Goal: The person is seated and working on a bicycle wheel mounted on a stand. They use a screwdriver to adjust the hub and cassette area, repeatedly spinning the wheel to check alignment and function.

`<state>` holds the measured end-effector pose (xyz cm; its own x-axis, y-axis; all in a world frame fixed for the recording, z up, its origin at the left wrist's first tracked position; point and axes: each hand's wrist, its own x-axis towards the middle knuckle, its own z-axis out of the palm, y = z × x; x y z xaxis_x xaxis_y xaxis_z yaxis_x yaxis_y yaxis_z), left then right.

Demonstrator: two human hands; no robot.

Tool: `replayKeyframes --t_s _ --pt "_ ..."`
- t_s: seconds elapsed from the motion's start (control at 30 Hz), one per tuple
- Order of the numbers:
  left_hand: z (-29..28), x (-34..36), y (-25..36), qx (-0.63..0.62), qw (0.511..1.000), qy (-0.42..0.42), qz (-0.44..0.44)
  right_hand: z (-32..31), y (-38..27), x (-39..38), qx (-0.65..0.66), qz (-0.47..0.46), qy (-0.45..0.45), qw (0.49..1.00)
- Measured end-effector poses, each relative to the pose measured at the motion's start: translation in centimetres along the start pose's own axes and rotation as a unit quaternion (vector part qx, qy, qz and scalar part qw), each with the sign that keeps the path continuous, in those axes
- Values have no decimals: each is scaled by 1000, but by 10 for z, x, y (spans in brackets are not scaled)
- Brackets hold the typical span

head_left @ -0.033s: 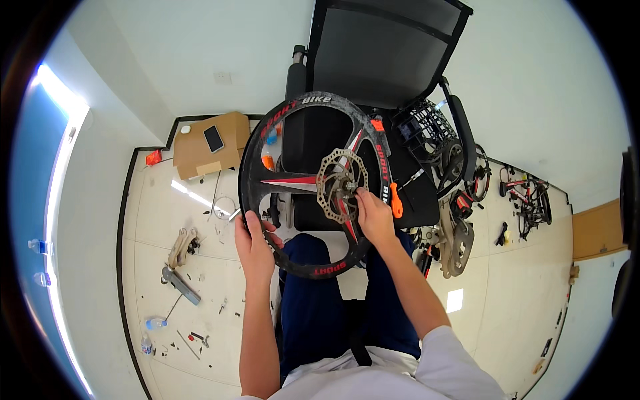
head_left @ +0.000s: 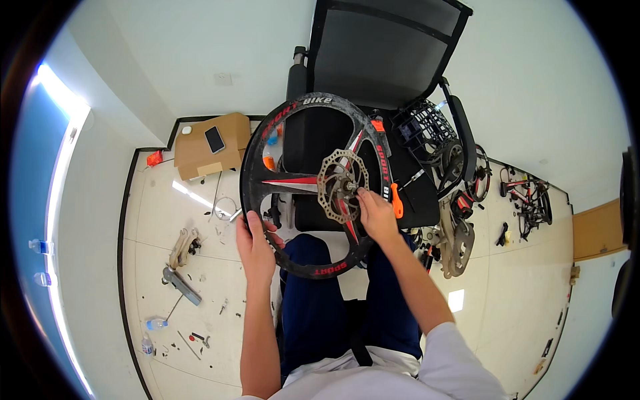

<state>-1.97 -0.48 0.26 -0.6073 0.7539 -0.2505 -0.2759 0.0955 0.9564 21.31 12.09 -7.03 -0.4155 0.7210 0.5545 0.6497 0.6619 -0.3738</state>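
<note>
A black bicycle wheel [head_left: 251, 175] with red and silver spokes leans tilted across my thighs and the front of the chair seat. My left hand [head_left: 256, 241] grips its rim at the lower left, thumb on top and fingers curled beneath. A drilled metal brake disc [head_left: 325, 193] sits at the wheel's hub [head_left: 349, 187]. Thumb and fingers of my right hand [head_left: 376, 215] are pinched together at the hub, beside the axle end; whatever is between the fingertips is too small to make out. An orange-handled screwdriver [head_left: 397, 201] lies on the seat right of the rim.
A black mesh office chair [head_left: 377, 50] stands ahead of me. Cardboard [head_left: 187, 157] with a phone [head_left: 214, 139] lies at the far left. Metal bike parts [head_left: 181, 287] and bottles [head_left: 157, 324] are scattered on the left floor; a frame part [head_left: 457, 247] and a small bike [head_left: 530, 200] are right.
</note>
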Motion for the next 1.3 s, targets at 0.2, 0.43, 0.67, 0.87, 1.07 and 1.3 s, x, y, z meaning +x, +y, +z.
replayKeyframes --t_s 0.2,0.43,0.67,0.87,1.07,1.3 --pt "-3 1 -4 4 1000 -10 8 -21 -1 18 52 -6 -78 996" --pt "-2 2 -5 12 1000 -17 9 -22 -43 20 139 268 -92 949" --pt "1 5 -4 2 1000 -13 9 -42 28 35 -119 -174 -211 954" --pt "-7 0 -10 9 1000 -21 2 -47 35 50 -130 -322 -209 914" --pt "-3 3 -5 12 1000 -29 1 -34 17 32 2 -80 -193 978" --pt "-7 3 -9 13 1000 -22 -4 -47 10 26 111 159 -142 971"
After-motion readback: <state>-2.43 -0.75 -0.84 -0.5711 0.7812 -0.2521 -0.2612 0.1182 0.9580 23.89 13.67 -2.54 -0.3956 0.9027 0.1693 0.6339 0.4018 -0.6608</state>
